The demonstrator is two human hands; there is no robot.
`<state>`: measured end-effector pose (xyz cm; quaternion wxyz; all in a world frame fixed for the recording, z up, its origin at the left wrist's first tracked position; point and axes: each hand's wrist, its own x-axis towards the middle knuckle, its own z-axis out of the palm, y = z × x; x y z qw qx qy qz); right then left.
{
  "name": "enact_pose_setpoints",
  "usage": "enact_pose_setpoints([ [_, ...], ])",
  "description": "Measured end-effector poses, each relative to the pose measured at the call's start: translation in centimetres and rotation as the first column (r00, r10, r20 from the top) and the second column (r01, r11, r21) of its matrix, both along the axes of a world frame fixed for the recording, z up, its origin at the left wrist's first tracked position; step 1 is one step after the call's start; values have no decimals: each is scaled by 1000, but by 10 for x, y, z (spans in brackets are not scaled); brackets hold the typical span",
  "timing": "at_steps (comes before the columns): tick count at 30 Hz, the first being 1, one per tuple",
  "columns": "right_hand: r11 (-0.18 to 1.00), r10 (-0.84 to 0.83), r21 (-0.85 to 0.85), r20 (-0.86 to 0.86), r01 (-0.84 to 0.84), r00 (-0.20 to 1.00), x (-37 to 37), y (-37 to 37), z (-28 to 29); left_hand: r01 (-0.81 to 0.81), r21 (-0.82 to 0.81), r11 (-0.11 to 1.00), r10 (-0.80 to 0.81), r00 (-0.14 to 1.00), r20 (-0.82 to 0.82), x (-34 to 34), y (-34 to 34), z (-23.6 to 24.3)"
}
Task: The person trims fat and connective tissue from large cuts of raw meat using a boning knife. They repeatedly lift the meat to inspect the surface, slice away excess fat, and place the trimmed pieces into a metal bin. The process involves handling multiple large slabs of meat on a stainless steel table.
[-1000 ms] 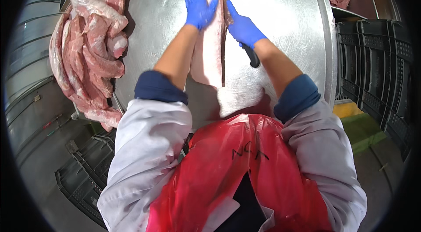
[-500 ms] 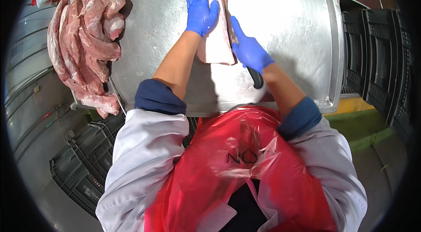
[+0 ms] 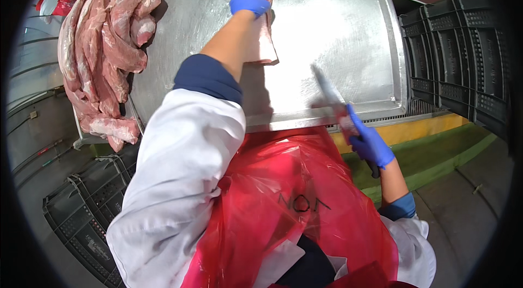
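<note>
Left hand (image 3: 248, 0) is laid flat on the pale meat strip (image 3: 256, 21) on the steel worktop (image 3: 338, 32), while a knife (image 3: 329, 92) is gripped in the right hand (image 3: 370, 144), held off the meat between cuts.

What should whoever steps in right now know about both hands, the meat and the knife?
Left hand, blue-gloved: pressed flat on the long pale slab of raw meat on the steel table.
Right hand, blue-gloved: gripping the dark-handled knife, blade lifted off the meat, near the table's front edge.
Pile of pink raw meat cuts sits at the table's left.
Done: cannot tell which cuts are made.
Left: the slab lies under the hand, knife off it.
</note>
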<state>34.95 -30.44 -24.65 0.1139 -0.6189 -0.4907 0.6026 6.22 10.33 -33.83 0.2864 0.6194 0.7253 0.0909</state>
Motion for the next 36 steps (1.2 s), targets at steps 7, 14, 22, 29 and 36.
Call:
enact_pose_setpoints([
  [7,879,-475,-24,-91,475,875,52,-30,13,104,-325,940,271,352,896,-33,-11,42],
  [14,903,-430,-12,-88,430,899,94,8,11,14,-623,782,616,141,775,-139,-79,-8],
  [22,924,-342,157,-77,350,937,122,92,-15,292,318,902,-301,953,-22,25,-93,74],
  [29,907,-240,315,-157,279,958,85,192,-38,5,213,977,-63,962,267,34,-17,42],
  [36,947,-196,204,-246,248,949,4,266,-42,-27,153,988,-30,934,356,-96,-42,89],
])
